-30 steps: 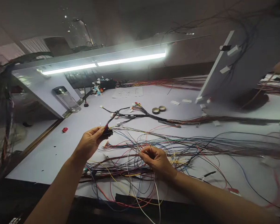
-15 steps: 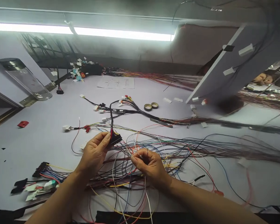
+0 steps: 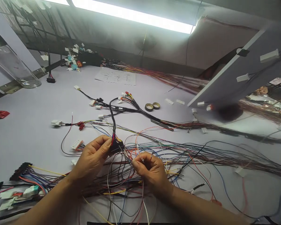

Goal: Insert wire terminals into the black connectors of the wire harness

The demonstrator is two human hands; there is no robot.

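Where coloured wires (image 3: 113, 136) enter, black connector (image 3: 117, 146) (blocky), tilted

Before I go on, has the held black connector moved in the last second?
Yes: judged against the tape rolls, the black connector in the left hand has shifted rightward and farther down the view.

A tube lamp (image 3: 131, 14), high behind the tape rolls (image 3: 149, 107), glares pure white through milky haze. Around the rolls the tabletop (image 3: 49, 103) is evenly lit. Right of them, the panel (image 3: 248, 68) sits in grey shade; far left, the bottle (image 3: 14, 65) looks stretched. Nearer than the rolls, left hand (image 3: 93, 156) and right hand (image 3: 150, 170) show fairly sharp.
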